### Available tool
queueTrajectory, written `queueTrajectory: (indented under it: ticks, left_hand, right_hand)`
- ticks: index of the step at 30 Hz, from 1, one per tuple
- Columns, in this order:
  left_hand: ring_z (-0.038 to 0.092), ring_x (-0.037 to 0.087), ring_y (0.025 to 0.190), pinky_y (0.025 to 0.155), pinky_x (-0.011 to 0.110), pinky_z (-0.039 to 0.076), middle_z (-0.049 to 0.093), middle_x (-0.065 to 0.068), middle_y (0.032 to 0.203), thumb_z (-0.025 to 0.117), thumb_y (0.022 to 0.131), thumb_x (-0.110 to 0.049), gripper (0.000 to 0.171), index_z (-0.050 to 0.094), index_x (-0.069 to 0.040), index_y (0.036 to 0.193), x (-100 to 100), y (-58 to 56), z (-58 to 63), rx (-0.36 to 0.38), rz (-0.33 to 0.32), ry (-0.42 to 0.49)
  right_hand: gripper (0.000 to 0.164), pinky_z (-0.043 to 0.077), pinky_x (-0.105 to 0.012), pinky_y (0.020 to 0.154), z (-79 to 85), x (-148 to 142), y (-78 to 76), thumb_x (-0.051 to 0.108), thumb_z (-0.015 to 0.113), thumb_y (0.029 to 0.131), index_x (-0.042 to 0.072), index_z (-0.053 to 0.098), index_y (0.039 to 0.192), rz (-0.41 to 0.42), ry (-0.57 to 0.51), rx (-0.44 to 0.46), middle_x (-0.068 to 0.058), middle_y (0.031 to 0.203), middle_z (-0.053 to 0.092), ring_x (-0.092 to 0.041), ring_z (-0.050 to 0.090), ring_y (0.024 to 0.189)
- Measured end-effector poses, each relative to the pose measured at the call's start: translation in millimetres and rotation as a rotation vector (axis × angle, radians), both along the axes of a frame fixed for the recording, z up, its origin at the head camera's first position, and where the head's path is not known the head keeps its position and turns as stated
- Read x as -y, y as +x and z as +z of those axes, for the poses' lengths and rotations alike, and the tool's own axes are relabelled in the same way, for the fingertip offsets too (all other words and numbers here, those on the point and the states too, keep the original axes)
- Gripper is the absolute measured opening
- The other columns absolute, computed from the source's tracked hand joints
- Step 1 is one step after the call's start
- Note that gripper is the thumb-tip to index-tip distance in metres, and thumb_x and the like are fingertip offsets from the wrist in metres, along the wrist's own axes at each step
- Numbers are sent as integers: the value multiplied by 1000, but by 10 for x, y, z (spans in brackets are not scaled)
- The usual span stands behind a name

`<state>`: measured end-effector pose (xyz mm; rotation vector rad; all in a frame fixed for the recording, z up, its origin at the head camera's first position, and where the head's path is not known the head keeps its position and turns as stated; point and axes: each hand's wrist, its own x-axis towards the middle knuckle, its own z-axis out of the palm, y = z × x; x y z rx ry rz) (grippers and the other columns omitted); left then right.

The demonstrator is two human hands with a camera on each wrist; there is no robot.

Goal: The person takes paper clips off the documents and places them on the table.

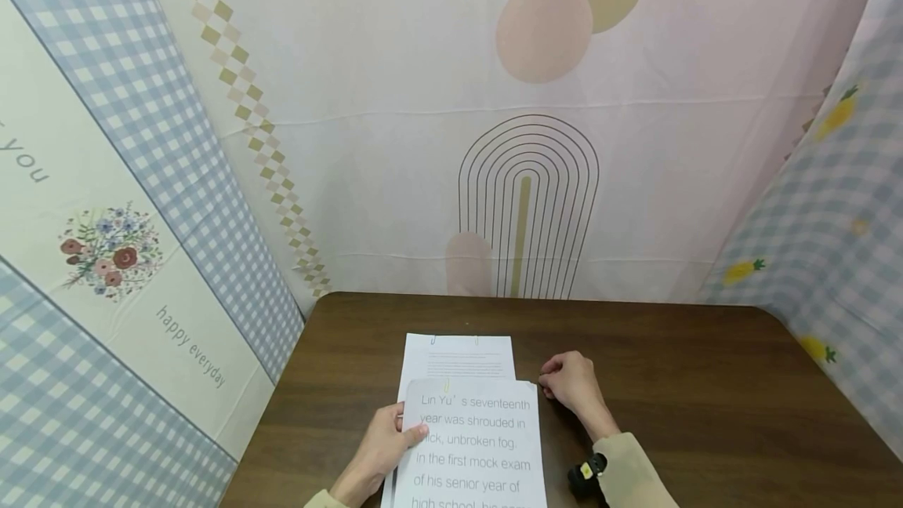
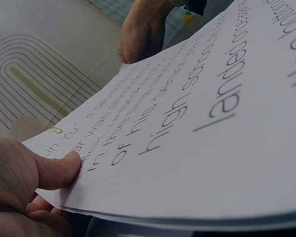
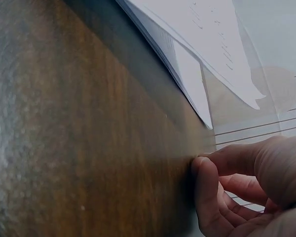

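Observation:
A few sheets of large-print paper [image 1: 474, 445] are held up by my left hand [image 1: 388, 441], its thumb on the printed face and its fingers behind the left edge. A yellow paper clip [image 1: 446, 386] sits on their top edge and shows again in the left wrist view. Beneath them lies a stack of small-print paper [image 1: 458, 347] with paper clips [image 1: 433, 340] along its top. Just right of the sheets is my right hand [image 1: 573, 384], low over the table. Its fingers are curled and its thumb tip meets the forefinger [image 3: 237, 157], with nothing visible between them.
The brown wooden table [image 1: 705, 382] runs under both hands. A patterned cloth [image 1: 388, 194] hangs behind its far edge, and checked cloths [image 1: 212, 179] hang at the sides. A black device [image 1: 587, 477] is strapped at the right wrist.

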<state>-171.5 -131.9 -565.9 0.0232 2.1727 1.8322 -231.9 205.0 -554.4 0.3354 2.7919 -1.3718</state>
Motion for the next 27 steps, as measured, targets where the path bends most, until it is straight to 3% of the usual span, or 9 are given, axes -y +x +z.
queueTrajectory:
  ticks: [12,27]
  left_hand:
    - [80,21,78,69,32,67,81,10,92,71,99,1,28,67,12,124,-77,-26,-9,-3,16,10]
    - [81,21,76,67,31,66,82,12,92,71,99,-1,26,69,11,123,-98,-35,-5,-11,2,-17]
  right_hand:
    - [5,61,-28,59,-15,-67,-98,3,78,95,-1,77,92,-1,13,-3,-11,79,73,-15,67,63]
    - [14,61,-26,61,27,-118,16,13,73,103,-1,77,102,-25,-106,-87,-12,82,73,-16,71,67]
